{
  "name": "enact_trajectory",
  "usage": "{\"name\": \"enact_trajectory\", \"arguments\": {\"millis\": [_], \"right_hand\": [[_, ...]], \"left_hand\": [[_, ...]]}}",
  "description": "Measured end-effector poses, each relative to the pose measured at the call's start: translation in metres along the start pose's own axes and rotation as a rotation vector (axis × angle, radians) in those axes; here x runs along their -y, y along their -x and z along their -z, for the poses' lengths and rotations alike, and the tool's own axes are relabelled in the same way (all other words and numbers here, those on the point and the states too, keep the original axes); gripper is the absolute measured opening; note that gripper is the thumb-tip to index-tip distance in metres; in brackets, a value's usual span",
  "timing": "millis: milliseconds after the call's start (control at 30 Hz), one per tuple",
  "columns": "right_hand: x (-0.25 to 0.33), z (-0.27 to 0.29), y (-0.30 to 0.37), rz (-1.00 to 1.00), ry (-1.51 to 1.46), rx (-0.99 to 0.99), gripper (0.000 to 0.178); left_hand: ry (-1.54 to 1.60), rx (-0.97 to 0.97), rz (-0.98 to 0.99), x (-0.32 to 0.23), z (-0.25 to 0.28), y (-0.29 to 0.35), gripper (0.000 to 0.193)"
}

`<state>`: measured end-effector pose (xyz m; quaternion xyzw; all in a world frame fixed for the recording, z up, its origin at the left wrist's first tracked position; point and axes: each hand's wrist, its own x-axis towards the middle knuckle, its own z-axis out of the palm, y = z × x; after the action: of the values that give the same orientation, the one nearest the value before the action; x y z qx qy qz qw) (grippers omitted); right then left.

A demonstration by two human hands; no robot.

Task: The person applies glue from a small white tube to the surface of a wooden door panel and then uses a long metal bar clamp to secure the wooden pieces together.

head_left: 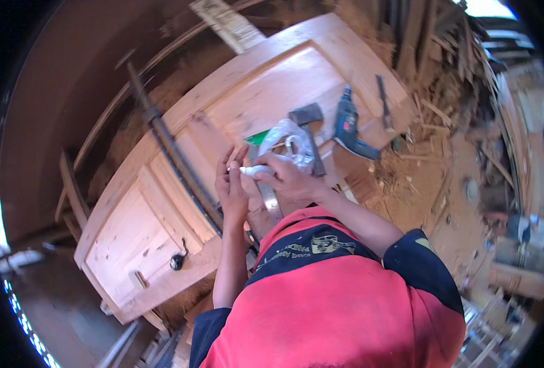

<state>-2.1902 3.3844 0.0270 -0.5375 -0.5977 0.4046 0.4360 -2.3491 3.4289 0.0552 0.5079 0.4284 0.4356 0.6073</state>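
In front of my chest, over a panelled wooden door [290, 80], I hold a small white bottle [248, 170] level between both hands. My right hand [290, 179] wraps round its body. At the narrow tip, the fingers of my left hand [231, 191] pinch the end; its upper fingers stay raised. Just beyond lies a crumpled clear plastic bag [291, 138], with a green piece [256, 138] beside it. Behind the bag rests a hammer [307, 114], its handle partly covered. A metal strip [272, 203] shows under my hands.
Right of the bag lies a blue power drill [347, 122], with a chisel [383, 101] farther right. A long bar clamp [170, 150] crosses the door. A black tape measure [177, 262] sits at its lower left. Wood scraps [434, 61] and shavings [401, 184] cover the right side.
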Motion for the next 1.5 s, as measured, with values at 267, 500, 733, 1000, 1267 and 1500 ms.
{"name": "enact_trajectory", "arguments": {"millis": [267, 500, 733, 1000, 1267, 1500], "right_hand": [[0.0, 0.03, 0.041, 0.016, 0.055, -0.111, 0.037], [0.003, 0.078, 0.101, -0.024, -0.041, -0.308, 0.039], [-0.007, 0.14, 0.178, -0.245, 0.009, -0.513, 0.034], [-0.05, 0.215, 0.184, -0.149, -0.255, -0.4, 0.031], [-0.114, 0.282, 0.175, -0.146, -0.303, -0.411, 0.038], [-0.072, 0.219, 0.166, -0.268, -0.06, -0.005, 0.04]], "left_hand": [[-0.078, 0.217, -0.023, 0.014, -0.049, 0.002, 0.04], [0.173, 0.349, 0.075, 0.027, -0.138, 0.026, 0.041], [0.174, 0.328, 0.22, 0.046, -0.256, 0.071, 0.036], [-0.244, 0.377, 0.141, 0.065, -0.296, 0.065, 0.055], [-0.386, 0.057, 0.111, 0.103, -0.246, 0.166, 0.072], [-0.425, -0.347, 0.111, 0.089, -0.166, 0.292, 0.045]]}}
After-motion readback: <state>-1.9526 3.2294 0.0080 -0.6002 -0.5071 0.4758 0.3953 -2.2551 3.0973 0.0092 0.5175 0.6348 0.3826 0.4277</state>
